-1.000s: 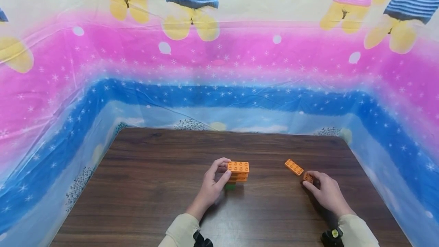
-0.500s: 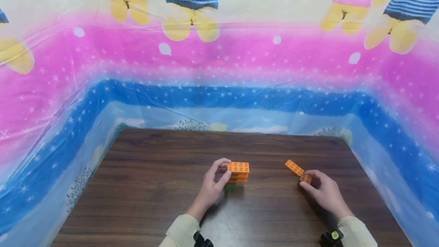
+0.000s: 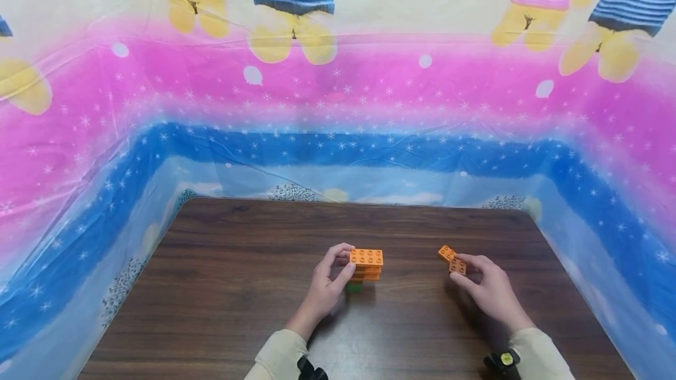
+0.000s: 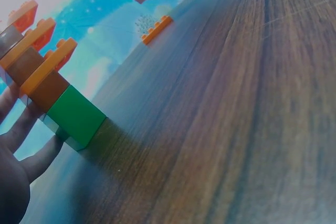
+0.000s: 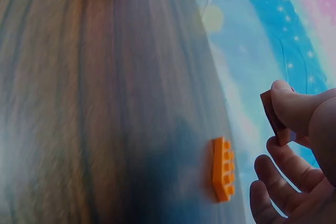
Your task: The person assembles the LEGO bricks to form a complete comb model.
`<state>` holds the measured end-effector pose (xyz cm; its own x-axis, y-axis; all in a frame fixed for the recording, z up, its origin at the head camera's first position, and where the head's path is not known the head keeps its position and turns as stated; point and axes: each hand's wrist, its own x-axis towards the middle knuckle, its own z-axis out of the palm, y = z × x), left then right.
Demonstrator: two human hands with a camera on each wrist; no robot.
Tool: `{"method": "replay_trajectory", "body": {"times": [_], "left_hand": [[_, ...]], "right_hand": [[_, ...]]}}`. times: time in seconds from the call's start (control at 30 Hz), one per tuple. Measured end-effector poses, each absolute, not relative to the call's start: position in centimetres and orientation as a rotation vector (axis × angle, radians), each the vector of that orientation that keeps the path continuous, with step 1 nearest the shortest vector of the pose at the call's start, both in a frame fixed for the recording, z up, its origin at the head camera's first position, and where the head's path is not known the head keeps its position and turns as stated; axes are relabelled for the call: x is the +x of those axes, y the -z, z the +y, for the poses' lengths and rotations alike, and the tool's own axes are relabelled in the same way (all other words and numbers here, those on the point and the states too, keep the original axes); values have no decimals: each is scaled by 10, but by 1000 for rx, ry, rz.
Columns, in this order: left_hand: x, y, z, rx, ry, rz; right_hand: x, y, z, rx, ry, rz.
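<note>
At the middle of the table in the head view, my left hand [image 3: 328,286] holds a tower of toy building bricks [image 3: 366,258] between thumb and fingers. A green brick [image 4: 76,116] forms its base on the table, with brown bricks and wider orange studded bricks [image 4: 50,66] alternating above. To the right, my right hand [image 3: 493,291] pinches a small brown brick [image 3: 457,267] by its sides, studs up, off the table. The right wrist view shows this brown brick [image 5: 274,119] mostly behind the thumb. Just beyond it, a loose orange brick [image 3: 446,251] lies on the table, partly covered.
The dark wooden table [image 3: 237,263] has rounded far corners. A patterned cloth [image 3: 338,151] in pink and blue surrounds its back and sides. Dark wrist devices [image 3: 503,361] sit at both sleeves.
My right hand has moved left with the brown brick, which now covers part of the loose orange brick in the head view. My left hand and the tower stay put.
</note>
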<state>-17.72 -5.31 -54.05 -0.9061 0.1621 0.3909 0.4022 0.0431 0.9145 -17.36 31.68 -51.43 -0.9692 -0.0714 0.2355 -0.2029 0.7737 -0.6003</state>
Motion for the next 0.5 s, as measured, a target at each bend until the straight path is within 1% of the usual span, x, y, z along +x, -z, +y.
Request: {"method": "replay_trajectory", "body": {"times": [0.5], "left_hand": [[-177,539,-54,-578,1992,-2135]], "right_hand": [[-178,500,281,311,-1025,-2672]]}}
